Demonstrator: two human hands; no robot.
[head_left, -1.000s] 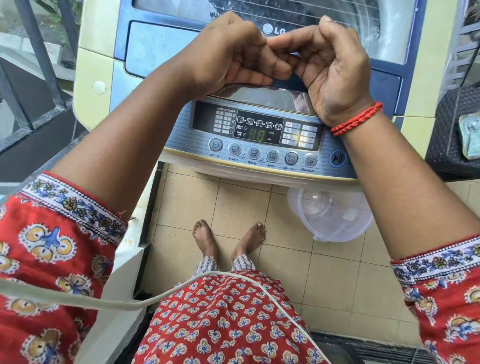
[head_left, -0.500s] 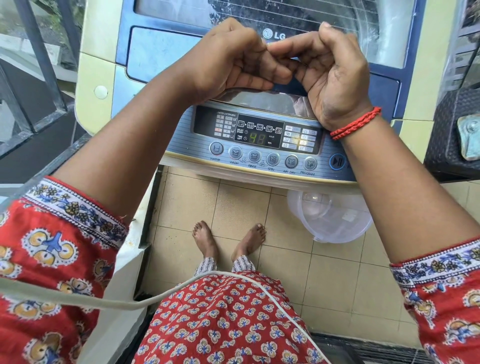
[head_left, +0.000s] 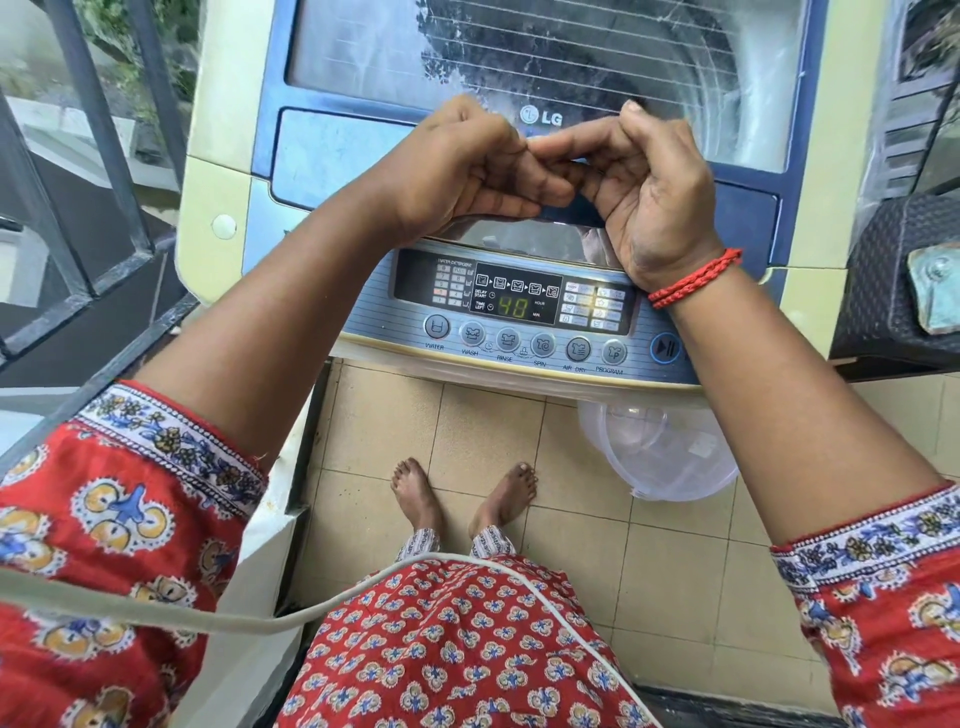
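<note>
Hardly any change is noted over the last second. The left hand (head_left: 467, 166) and the right hand (head_left: 644, 192) are still held knuckle to knuckle over the front edge of the washing machine lid (head_left: 332, 150), as in both earlier views.

- Grip: the fingers of both hands are curled in tight and the fingertips are pressed together. Nothing is seen held. Whether some small thing is pinched there cannot be told, nor whether the hands rest on the lid or hang just above it.
- Only small finger shifts are seen. The right forefinger is laid a little flatter against the left hand than before.
- The view has been tipped slightly, so the control panel (head_left: 415, 280) sits lower in the picture. The machine itself has not been moved.
- Machine: set straight ahead of the person, lid down, glass window streaked with wet.
- The display (head_left: 511, 307) is lit and 48 is read on it. The earlier digits are too blurred to be compared.
- The start button (head_left: 665, 347) is left untouched, well apart from both hands.
- A clear plastic tub (head_left: 670, 457) is seen on the tiled floor, half under the machine's front.

Judgement: loading and setting look done. With the hands kept off lid and buttons, no further step is thought to be under way, and the pause may be only fidgeting or cleaning of the fingers.
</note>
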